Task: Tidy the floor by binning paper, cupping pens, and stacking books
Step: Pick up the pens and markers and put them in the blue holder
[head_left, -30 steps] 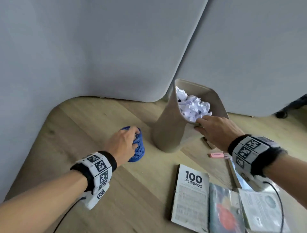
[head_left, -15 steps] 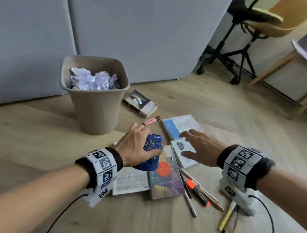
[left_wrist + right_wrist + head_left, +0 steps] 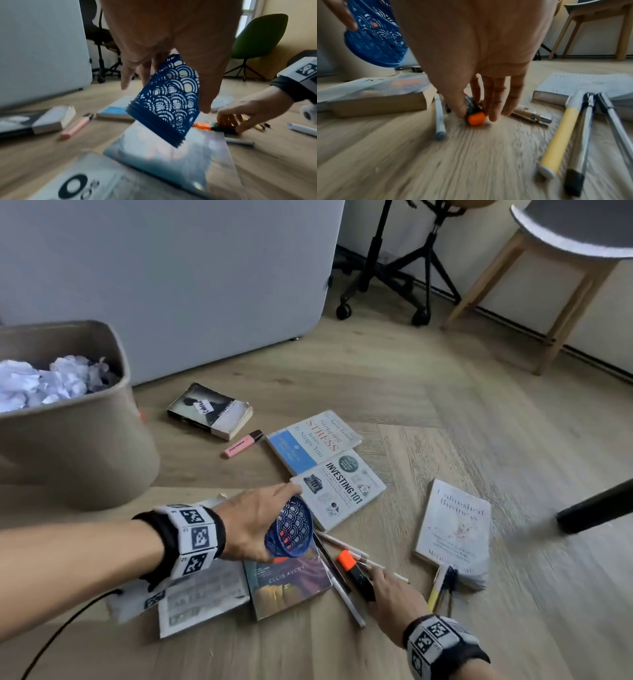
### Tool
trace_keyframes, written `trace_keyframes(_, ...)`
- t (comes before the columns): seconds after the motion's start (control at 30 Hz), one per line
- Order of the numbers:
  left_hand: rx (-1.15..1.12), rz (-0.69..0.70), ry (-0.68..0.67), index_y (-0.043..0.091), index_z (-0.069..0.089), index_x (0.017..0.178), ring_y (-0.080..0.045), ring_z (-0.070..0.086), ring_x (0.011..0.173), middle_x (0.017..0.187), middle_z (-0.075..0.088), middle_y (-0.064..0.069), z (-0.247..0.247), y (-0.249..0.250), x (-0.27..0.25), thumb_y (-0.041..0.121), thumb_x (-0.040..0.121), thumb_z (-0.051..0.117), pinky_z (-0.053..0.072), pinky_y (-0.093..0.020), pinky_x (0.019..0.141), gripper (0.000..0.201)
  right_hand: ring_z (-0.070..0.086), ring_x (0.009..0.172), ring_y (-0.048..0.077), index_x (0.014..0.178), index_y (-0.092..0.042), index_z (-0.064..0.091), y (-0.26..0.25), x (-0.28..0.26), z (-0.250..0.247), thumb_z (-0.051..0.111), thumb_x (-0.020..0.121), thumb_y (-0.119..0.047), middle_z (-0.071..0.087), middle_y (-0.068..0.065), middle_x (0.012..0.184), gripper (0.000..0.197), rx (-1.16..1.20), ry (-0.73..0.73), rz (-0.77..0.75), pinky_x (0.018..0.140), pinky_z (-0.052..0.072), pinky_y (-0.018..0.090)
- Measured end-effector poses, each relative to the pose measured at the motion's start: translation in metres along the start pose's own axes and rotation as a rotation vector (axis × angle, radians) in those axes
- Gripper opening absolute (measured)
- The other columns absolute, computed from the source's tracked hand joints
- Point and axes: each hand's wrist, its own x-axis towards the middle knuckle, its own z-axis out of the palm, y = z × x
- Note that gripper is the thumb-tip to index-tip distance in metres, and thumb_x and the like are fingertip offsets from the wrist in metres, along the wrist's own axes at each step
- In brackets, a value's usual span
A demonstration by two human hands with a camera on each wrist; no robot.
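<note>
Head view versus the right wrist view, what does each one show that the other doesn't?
Only the head view shows the bin of crumpled paper, the pink highlighter and the Investing 101 book. Only the right wrist view shows the right hand's fingertips pinching the orange-capped marker on the floor. Both show the blue cup that the left hand grips tilted, and the yellow pen.

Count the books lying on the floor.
6: a dark paperback by the bin; Stopping Stress; Investing 101 beside it; Unfinished Business far right; the Ellis Avery book left of the pens; a grey book left of that. Others may be hidden.
</note>
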Motion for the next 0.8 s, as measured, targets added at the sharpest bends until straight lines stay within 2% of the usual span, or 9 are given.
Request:
trace_keyframes(0.13, -0.008, 0.059, -0.017, 0.024, 0.034, 0.135, -0.006, 0.055, 0.101, 0.117, 0.052, 0.010, 0.024, -0.004, -0.003, 0.053, 0.066, 0.078, 0.038, -0.008, 0.085, 0.087, 0.058, 0.107, 0.026, 0.117, -0.016, 0.048, 0.002, 0.001, 0.001, 0.045, 0.093, -0.037, 0.050, 0.007, 0.117, 0.032, 0.145, -0.013, 0.009, 0.086, 0.043, 0.033)
trace_keyframes(0.2, -0.016, 0.055, -0.004, 0.024, 0.040, 0.129, -0.007, 0.056, 0.099, 0.114, 0.052, 0.010, 0.030, -0.005, 0.002, 0.055, 0.065, 0.075, 0.042, -0.011, 0.084, 0.079, 0.062, 0.093, 0.027, 0.090, -0.020, 0.053, 0.005, 0.004, -0.008, 0.048, 0.093, -0.034, 0.053, 0.006, 0.101, 0.015, 0.266, 0.006, 0.029, 0.077, 0.047, 0.033)
trace_keyframes(0.3, -0.057, 0.003, 0.028, 0.024, 0.045, 0.124, -0.009, 0.056, 0.099, 0.111, 0.054, 0.010, 0.035, -0.007, 0.014, 0.054, 0.061, 0.075, 0.048, -0.019, 0.086, 0.076, 0.061, 0.067, 0.021, 0.075, -0.019, 0.054, 0.009, 0.006, -0.030, 0.050, 0.095, -0.035, 0.056, 0.002, 0.076, 0.026, 0.475, 0.231, 0.025, 0.066, 0.052, 0.041)
trace_keyframes(0.4, -0.141, -0.193, 0.154, 0.027, 0.042, 0.124, -0.012, 0.058, 0.098, 0.111, 0.056, 0.009, 0.042, -0.007, 0.019, 0.045, 0.053, 0.078, 0.048, -0.023, 0.086, 0.081, 0.056, 0.055, 0.006, 0.086, -0.017, 0.057, -0.005, -0.001, -0.058, 0.053, 0.096, -0.026, 0.055, -0.004, 0.060, 0.014, 0.617, 0.364, -0.139, 0.052, 0.043, 0.017)
trace_keyframes(0.47, -0.156, -0.239, 0.195, 0.030, 0.042, 0.120, -0.011, 0.058, 0.096, 0.109, 0.055, 0.011, 0.050, -0.003, 0.020, 0.042, 0.053, 0.076, 0.050, -0.029, 0.084, 0.076, 0.054, 0.060, 0.002, 0.093, -0.017, 0.060, -0.017, -0.001, -0.069, 0.056, 0.095, -0.023, 0.053, -0.008, 0.064, 0.007, 0.564, 0.360, -0.268, 0.055, 0.037, 0.011)
trace_keyframes(0.53, -0.156, -0.206, 0.192, 0.032, 0.043, 0.115, -0.011, 0.058, 0.095, 0.107, 0.053, 0.011, 0.056, 0.006, 0.020, 0.041, 0.057, 0.075, 0.051, -0.030, 0.082, 0.067, 0.055, 0.067, 0.005, 0.105, -0.023, 0.062, -0.023, 0.004, -0.068, 0.060, 0.092, -0.026, 0.057, -0.008, 0.078, 0.014, 0.549, 0.308, -0.358, 0.062, 0.042, 0.017)
trace_keyframes(0.63, -0.142, -0.171, 0.183, 0.028, 0.044, 0.119, -0.013, 0.058, 0.098, 0.110, 0.053, 0.009, 0.058, 0.015, 0.021, 0.050, 0.063, 0.068, 0.049, -0.031, 0.083, 0.065, 0.061, 0.073, 0.011, 0.121, -0.031, 0.052, -0.018, 0.013, -0.048, 0.064, 0.085, -0.018, 0.062, -0.005, 0.088, 0.039, 0.769, 0.206, -0.226, 0.069, 0.053, 0.028)
trace_keyframes(0.73, -0.168, -0.193, 0.175, 0.028, 0.042, 0.122, -0.013, 0.056, 0.102, 0.112, 0.053, 0.009, 0.055, 0.011, 0.022, 0.044, 0.061, 0.072, 0.047, -0.028, 0.084, 0.070, 0.056, 0.074, 0.009, 0.098, -0.029, 0.047, -0.004, 0.010, -0.007, 0.058, 0.081, -0.031, 0.062, -0.007, 0.092, 0.020, 0.482, 0.147, -0.062, 0.072, 0.047, 0.028)
trace_keyframes(0.8, -0.168, -0.200, 0.171, 0.029, 0.041, 0.122, -0.009, 0.054, 0.102, 0.112, 0.052, 0.011, 0.054, 0.005, 0.022, 0.040, 0.057, 0.077, 0.043, -0.021, 0.084, 0.075, 0.051, 0.078, 0.013, 0.088, -0.026, 0.042, 0.002, 0.005, 0.019, 0.053, 0.081, -0.043, 0.056, -0.006, 0.094, 0.022, 0.250, 0.034, -0.091, 0.072, 0.045, 0.030)
